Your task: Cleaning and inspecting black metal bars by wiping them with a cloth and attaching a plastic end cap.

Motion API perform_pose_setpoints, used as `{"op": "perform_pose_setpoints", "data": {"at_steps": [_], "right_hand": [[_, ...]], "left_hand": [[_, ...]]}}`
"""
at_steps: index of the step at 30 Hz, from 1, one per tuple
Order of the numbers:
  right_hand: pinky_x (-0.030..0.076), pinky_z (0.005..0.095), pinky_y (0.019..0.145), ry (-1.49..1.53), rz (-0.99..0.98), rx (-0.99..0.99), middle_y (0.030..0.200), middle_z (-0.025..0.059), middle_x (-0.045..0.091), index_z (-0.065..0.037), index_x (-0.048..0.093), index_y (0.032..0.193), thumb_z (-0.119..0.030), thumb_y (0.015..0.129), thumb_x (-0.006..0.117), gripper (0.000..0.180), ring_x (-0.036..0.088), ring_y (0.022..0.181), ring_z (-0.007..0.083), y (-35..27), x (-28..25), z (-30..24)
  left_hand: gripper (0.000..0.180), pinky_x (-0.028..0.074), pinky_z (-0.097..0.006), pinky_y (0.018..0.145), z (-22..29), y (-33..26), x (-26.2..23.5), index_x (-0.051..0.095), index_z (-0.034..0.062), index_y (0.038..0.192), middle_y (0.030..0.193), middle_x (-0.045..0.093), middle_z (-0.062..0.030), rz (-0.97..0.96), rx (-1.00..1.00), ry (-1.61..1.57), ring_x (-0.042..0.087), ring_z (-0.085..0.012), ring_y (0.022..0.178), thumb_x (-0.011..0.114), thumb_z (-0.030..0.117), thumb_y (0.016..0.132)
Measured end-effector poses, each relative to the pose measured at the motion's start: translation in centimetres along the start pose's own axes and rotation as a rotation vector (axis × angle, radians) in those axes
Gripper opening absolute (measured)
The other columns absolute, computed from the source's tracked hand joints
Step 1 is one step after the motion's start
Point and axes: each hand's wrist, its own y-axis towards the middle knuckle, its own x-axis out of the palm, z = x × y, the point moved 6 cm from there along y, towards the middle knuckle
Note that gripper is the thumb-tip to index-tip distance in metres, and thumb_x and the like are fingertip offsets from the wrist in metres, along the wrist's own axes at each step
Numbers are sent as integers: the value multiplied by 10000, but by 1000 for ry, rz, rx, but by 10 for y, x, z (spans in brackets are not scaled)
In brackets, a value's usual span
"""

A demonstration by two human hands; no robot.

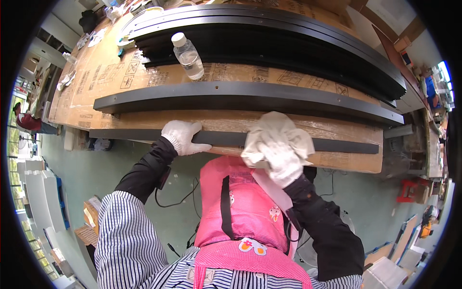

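The room is bright and lighting mostly soft; daylight shows through the windows (16, 185) along the left rim, and a bright patch (443, 72) at the far right is washed out nearly to white; the wrapped tabletop (72, 103) carries pale, glossy streaks; the front of the stacked black bars (269, 53) sinks into deep shadow; the white cloth (279, 137) is light but keeps its folds; the middle looks fairly sharp; fisheye distortion bows straight edges, and rim details turn small and soft inside a black surround.
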Motion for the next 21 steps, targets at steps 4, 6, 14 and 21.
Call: {"op": "perform_pose_setpoints", "data": {"at_steps": [4, 6, 14, 21], "right_hand": [[499, 529, 1097, -47, -54, 85, 1340, 172, 654, -27, 652, 1218, -1, 727, 691, 493, 600, 1321, 377, -2, 4, 0], [491, 534, 1105, -9, -26, 97, 1346, 186, 652, -30, 635, 1216, -21, 753, 673, 464, 604, 1312, 393, 13, 22, -10], [452, 535, 1149, -63, -95, 26, 1363, 205, 639, -17, 618, 1271, -25, 756, 681, 519, 593, 1324, 393, -9, -9, 11], [453, 540, 1141, 0, -13, 19, 1374, 184, 637, -33, 630, 1271, 23, 697, 692, 581, 568, 1358, 402, 13, 26, -17]], "left_hand": [[682, 573, -498, 769, 0, 1, -3, 690, 57, 980, 872, 738, -184, -39, -37, 13, 727, -385, 861, 696, 717, 808], [687, 572, -500, 768, 0, 5, -1, 693, 58, 990, 879, 740, -187, -45, -31, 16, 727, -385, 861, 694, 720, 808], [710, 573, -507, 765, -4, 2, 5, 706, 68, 1010, 889, 747, -190, -55, -43, 25, 730, -395, 854, 679, 747, 803], [664, 569, -502, 739, -3, 5, 6, 695, 77, 965, 839, 735, -182, 13, -15, 21, 724, -396, 812, 713, 716, 785]]}}
